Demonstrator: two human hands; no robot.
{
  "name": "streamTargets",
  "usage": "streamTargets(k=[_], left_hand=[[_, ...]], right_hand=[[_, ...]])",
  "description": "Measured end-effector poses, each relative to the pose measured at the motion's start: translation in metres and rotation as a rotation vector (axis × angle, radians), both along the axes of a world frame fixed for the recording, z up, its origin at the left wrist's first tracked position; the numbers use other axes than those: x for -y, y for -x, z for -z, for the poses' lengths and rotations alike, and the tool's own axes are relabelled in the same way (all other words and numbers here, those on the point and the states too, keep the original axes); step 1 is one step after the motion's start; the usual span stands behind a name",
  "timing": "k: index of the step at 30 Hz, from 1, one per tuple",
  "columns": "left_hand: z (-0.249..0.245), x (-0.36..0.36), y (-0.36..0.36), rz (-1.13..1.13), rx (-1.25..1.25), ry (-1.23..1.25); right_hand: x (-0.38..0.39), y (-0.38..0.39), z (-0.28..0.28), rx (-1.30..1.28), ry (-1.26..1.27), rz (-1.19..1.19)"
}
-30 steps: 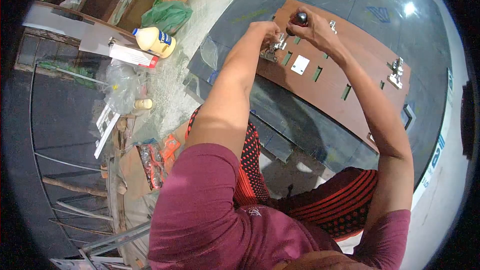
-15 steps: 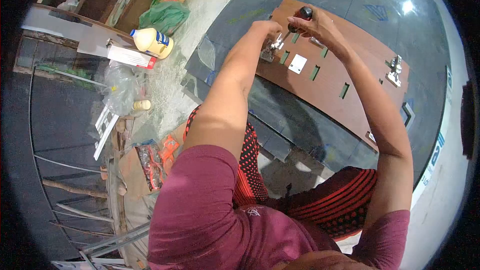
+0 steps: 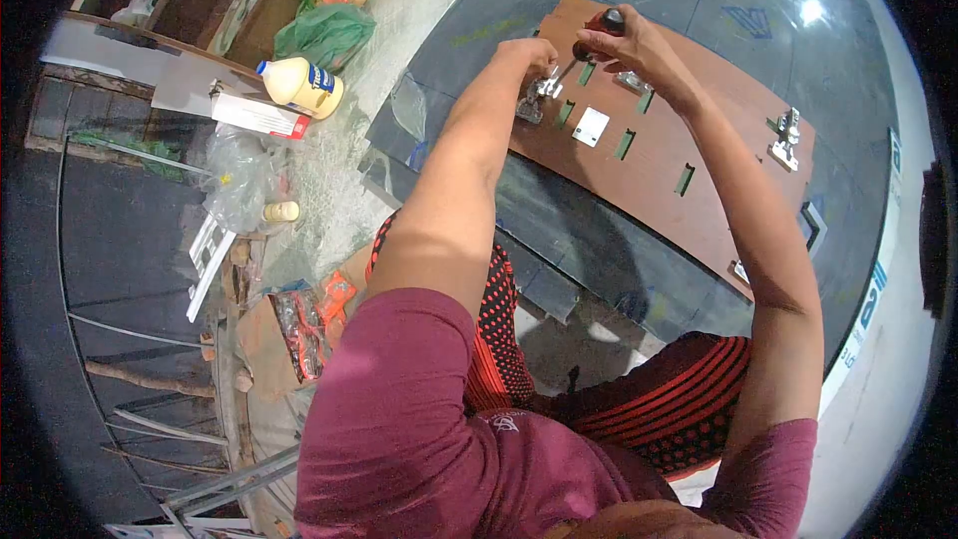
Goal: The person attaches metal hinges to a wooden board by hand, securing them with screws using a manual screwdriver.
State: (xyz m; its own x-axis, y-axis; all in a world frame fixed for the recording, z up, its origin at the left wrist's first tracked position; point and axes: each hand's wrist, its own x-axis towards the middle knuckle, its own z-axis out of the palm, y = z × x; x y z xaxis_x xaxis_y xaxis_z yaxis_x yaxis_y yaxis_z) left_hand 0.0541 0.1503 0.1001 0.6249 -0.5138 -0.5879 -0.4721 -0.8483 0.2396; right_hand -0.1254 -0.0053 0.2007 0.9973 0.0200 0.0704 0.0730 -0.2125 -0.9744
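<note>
My right hand is wrapped round the dark and red handle of a screwdriver, its shaft slanting down and left toward a metal hinge. Beside that hinge, at the left end of a brown board, is my left hand, fingers bent; what they hold, if anything, is hidden. Several green-edged slots run along the board, with a white card among them. A second hinge lies at the board's right end, and another metal piece sits below my right hand.
The board rests on a dark sheet with a glossy surface. On the left are a cream bottle, a white box, clear plastic bags, a small jar and a green bag. Red packets lie near my knee.
My right hand has tilted the screwdriver handle slightly. The left hand has shifted very little, and the view has moved slightly.
</note>
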Motion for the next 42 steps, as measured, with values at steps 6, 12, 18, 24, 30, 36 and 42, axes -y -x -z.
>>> streamTargets(k=[6,12,18,24,30,36,42], left_hand=[[0.012,0.004,-0.010,-0.184,-0.100,0.026],[0.018,0.004,-0.010,0.053,0.032,0.001],[0.000,0.000,0.002,0.034,0.014,0.029],[-0.014,-0.004,0.014,-0.247,-0.075,0.096],[-0.002,-0.005,0.008,-0.026,-0.021,0.167],[-0.006,0.049,0.011,-1.083,-0.127,-0.580],[-0.003,-0.012,0.014,-1.010,-0.514,0.550]], right_hand=[[0.008,-0.007,0.012,0.002,-0.140,0.028],[0.005,-0.005,0.008,-0.017,0.013,0.118],[0.006,-0.002,0.000,0.059,0.102,0.081],[-0.014,0.008,-0.012,0.192,0.231,0.028],[-0.020,0.002,-0.003,0.360,0.369,-0.048],[-0.027,0.000,-0.011,0.469,0.412,-0.018],[-0.035,-0.004,0.000,0.433,0.463,-0.053]])
